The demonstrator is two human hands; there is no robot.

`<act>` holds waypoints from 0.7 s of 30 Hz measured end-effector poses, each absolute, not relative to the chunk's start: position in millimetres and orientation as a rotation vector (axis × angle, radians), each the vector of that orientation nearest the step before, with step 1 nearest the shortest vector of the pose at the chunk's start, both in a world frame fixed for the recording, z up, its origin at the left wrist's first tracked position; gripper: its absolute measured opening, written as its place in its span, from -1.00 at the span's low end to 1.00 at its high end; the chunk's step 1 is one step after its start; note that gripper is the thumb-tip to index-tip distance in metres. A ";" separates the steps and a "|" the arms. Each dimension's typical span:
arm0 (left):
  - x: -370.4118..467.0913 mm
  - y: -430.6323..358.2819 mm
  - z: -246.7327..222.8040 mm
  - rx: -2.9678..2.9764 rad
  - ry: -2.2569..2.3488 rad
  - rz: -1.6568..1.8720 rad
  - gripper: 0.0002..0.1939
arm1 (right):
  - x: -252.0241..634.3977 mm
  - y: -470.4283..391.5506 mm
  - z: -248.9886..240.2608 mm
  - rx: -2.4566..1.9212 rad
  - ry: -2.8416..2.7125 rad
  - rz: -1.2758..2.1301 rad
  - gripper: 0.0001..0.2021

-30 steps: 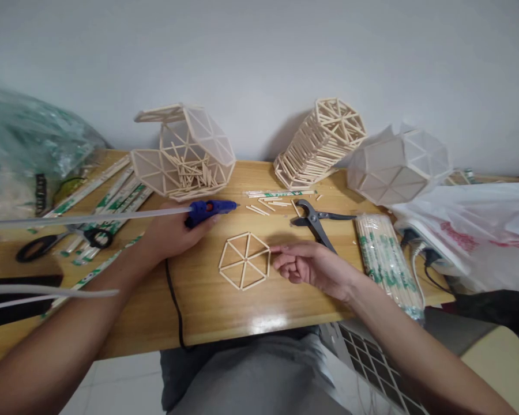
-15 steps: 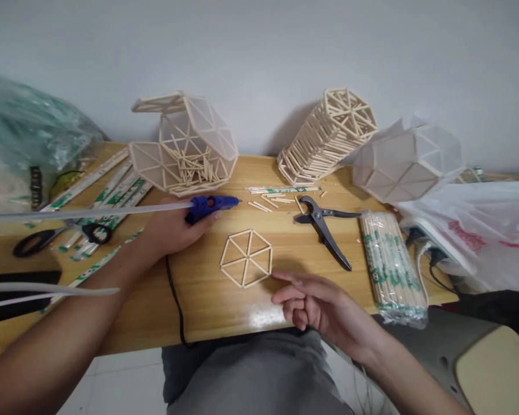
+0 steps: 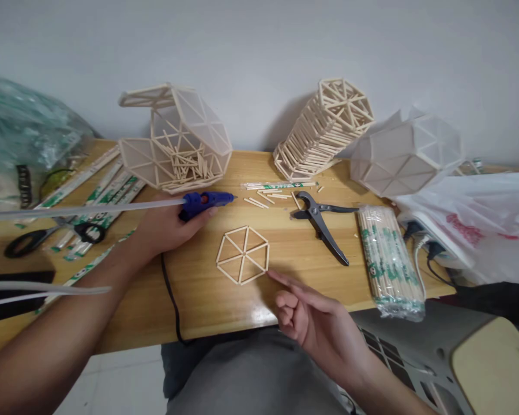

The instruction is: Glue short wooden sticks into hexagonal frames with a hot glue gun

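Note:
My left hand [image 3: 166, 226] is closed around a blue hot glue gun [image 3: 199, 203], whose nozzle points right over the table. A clear glue stick [image 3: 90, 210] runs out of its back to the left. In front lies a flat hexagon frame of cut wooden sticks [image 3: 244, 253], with spokes meeting at its centre. The index finger of my right hand [image 3: 307, 323] stretches to the frame's lower right corner and appears to touch it. The other fingers are curled, with nothing visible in them. Short cut sticks [image 3: 268, 199] lie beyond the frame.
Dark-handled cutters [image 3: 322, 225] and a packet of chopsticks [image 3: 389, 259] lie at right. Behind stand a stick tower [image 3: 324, 129], a panelled container [image 3: 177, 144] of sticks and another covered shape [image 3: 406, 155]. Scissors [image 3: 54, 233] lie left; a black cord [image 3: 170, 300] crosses the table edge.
My right hand's index finger has straightened and come to the frame's lower right corner, while its other fingers curled in. The left hand still holds the glue gun. The view has shifted slightly.

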State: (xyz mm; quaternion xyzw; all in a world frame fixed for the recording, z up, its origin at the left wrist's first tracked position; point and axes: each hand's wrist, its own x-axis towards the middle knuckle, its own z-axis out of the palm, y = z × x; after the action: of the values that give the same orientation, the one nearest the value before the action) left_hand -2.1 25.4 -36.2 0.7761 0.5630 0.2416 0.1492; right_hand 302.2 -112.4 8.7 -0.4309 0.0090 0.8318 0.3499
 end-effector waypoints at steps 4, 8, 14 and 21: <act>-2.2 26.0 -36.7 2.242 1.631 0.732 -0.56 | 301.4 -109.3 7.8 -1.097 0.023 2.148 -0.54; -2.5 26.4 -37.7 2.250 1.631 0.746 -0.56 | 303.3 -112.1 3.8 -1.070 -0.009 2.155 -0.59; -3.0 26.0 -38.3 2.232 1.666 0.691 -0.51 | 306.5 -120.9 3.3 -1.185 -0.152 2.078 -0.60; -1.4 24.5 -32.6 2.192 1.660 0.645 -0.55 | 307.8 -118.0 7.6 -1.190 -0.051 2.089 -0.56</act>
State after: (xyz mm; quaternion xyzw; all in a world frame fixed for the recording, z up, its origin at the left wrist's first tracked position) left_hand -1.4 24.5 -32.6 0.7665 0.5803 0.2254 0.1581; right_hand 307.8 -118.0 7.6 -0.4615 -0.0197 0.8105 0.3602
